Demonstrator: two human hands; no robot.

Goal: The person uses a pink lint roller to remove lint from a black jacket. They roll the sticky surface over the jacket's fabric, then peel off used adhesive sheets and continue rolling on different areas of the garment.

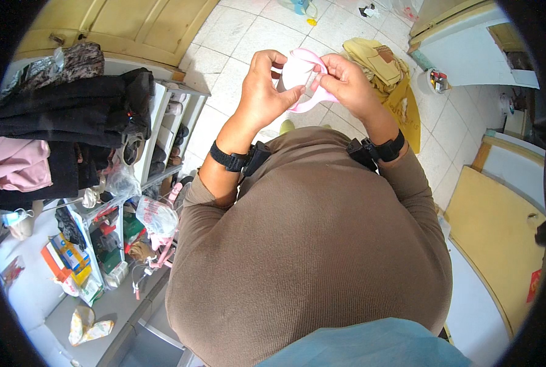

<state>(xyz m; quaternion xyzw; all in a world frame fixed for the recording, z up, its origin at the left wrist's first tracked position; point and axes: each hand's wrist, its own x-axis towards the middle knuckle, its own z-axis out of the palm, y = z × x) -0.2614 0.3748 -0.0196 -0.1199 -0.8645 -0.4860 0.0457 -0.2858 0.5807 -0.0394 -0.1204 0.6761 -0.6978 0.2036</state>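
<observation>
A pink and white strip of soft material [299, 69], looped and partly rolled, is held up in front of my body. My left hand [268, 87] grips its left side, with the thumb near the lower middle. My right hand [344, 80] pinches its right side between thumb and fingers, and a loose pink end hangs below that hand. What exactly the item is cannot be told. Both wrists wear black straps with small black devices. The tiled floor lies beneath the hands.
Yellow cloth bags [387, 73] lie on the floor at right, beside a small white bin [432, 81]. At left stands a shoe rack [172, 124] near piled dark clothes [71, 110]. A shelf [89, 225] holds boxes and bags, with a plastic bag [158, 215] near it.
</observation>
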